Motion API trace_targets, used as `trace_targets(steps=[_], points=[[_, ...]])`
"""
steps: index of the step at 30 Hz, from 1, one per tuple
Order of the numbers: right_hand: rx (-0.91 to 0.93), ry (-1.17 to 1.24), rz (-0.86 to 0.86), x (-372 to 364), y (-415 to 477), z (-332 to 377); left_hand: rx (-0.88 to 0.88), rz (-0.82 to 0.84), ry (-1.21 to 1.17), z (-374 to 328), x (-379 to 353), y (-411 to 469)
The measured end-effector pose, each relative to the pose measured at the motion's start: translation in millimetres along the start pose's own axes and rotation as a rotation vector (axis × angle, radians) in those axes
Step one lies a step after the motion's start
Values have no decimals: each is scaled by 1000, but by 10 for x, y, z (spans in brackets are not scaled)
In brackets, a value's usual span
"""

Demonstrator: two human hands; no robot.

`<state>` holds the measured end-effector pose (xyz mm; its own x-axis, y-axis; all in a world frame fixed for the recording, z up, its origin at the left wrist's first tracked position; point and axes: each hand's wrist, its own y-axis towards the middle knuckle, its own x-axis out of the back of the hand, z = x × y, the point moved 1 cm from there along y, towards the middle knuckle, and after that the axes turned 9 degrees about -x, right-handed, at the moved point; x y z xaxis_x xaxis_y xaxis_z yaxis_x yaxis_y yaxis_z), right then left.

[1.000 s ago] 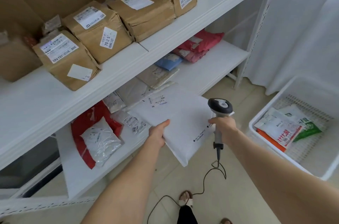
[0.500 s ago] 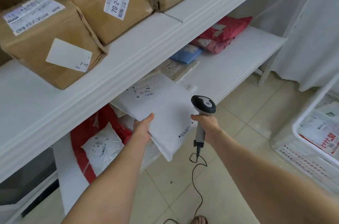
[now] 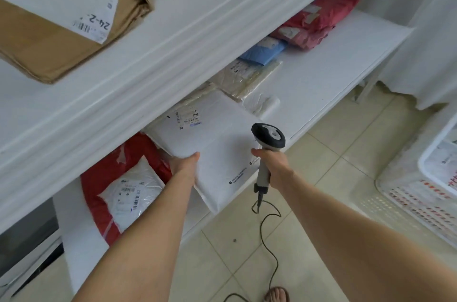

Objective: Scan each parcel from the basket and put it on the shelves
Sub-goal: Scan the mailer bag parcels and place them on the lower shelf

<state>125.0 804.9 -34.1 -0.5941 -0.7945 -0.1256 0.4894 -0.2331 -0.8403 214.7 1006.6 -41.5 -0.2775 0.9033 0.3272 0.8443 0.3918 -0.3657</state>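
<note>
At frame centre, the left hand [image 3: 184, 167] grips the white parcel [image 3: 210, 151] lying half on the lower shelf [image 3: 321, 84]; the right hand [image 3: 272, 165] clasps the scanner [image 3: 268, 136]. A red parcel [image 3: 103, 178] lies lower left.

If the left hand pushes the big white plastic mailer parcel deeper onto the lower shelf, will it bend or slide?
The big white plastic mailer parcel probably stays fairly stiff: its corner juts past the white lower shelf without drooping. Its smooth skin likely slides easily. It seems light, since the left hand alone holds it.
</note>
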Motion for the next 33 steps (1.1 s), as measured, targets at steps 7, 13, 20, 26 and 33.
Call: trace_targets(steps=[7,13,20,26,33], points=[[-5,6,-2,22,-104,31,99,125,290,-176,-10,40],[15,51,9,192,-411,230,42,180,436,-611,-293,-318],[39,152,24,847,-933,594,-52,434,351,-1089,-1040,-1211],[129,312,-63,1858,-1379,878,-202,642,420,-1398,-1828,-2343],[3,502,-125,3345,-1932,1036,-332,836,496,-1550,-2729,-3896]])
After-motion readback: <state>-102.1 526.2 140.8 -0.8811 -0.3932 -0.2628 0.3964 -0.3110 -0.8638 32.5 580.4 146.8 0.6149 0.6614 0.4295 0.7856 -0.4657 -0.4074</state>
